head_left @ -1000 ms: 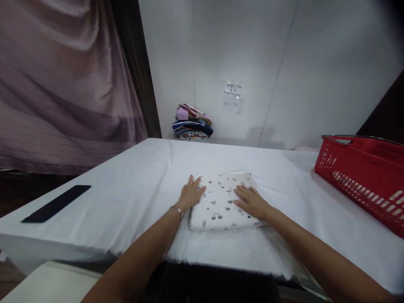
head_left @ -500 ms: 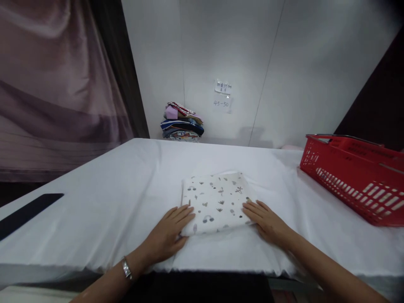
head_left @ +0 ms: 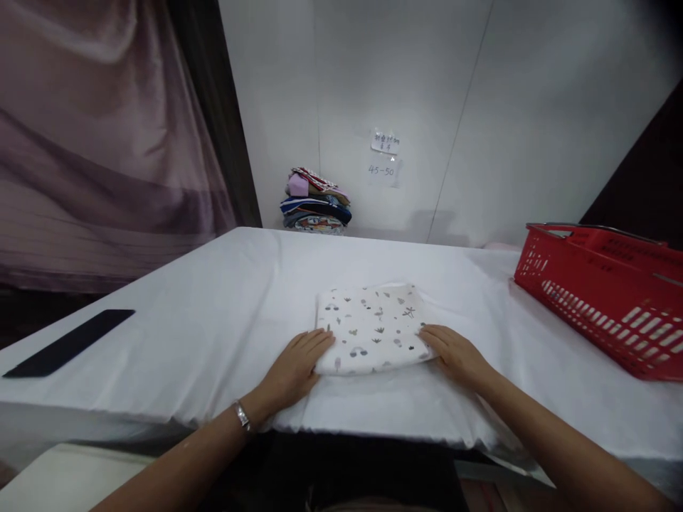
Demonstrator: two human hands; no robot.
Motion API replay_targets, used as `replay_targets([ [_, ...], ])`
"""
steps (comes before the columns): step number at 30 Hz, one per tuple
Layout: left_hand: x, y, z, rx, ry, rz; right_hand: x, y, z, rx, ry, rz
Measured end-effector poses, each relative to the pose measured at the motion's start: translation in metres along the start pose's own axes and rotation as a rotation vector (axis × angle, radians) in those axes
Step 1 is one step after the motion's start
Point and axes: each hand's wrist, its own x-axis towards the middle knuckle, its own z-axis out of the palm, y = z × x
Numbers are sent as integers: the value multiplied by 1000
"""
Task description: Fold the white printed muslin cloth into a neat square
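Note:
A white folded cloth, printed with small rainbows, leaves and other little figures, lies on the white-covered table in front of me. At its left edge is my left hand, with a silver bracelet on the wrist; its fingers rest on top and the thumb is at the side edge. My right hand takes the right edge the same way, fingers on top and thumb mostly hidden. Both hands appear closed on the cloth's near corners.
A red plastic basket stands on the right of the table. A flat black object lies at the left edge. Behind the table rises a pile of folded fabrics, beside paper signs on the wall. A pink curtain hangs at left.
My hands have gone from lying flat with thumbs out to closing on the cloth's sides, thumbs tucked in. The view has shifted slightly, moving everything a little right and up.

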Motion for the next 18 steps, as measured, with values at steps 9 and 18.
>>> replay_targets([
  [9, 12, -18, 4, 8, -13, 84, -2, -3, 1, -17, -9, 17],
  [18, 9, -15, -2, -31, -72, 113, -23, 5, 8, 35, 66, -57],
])
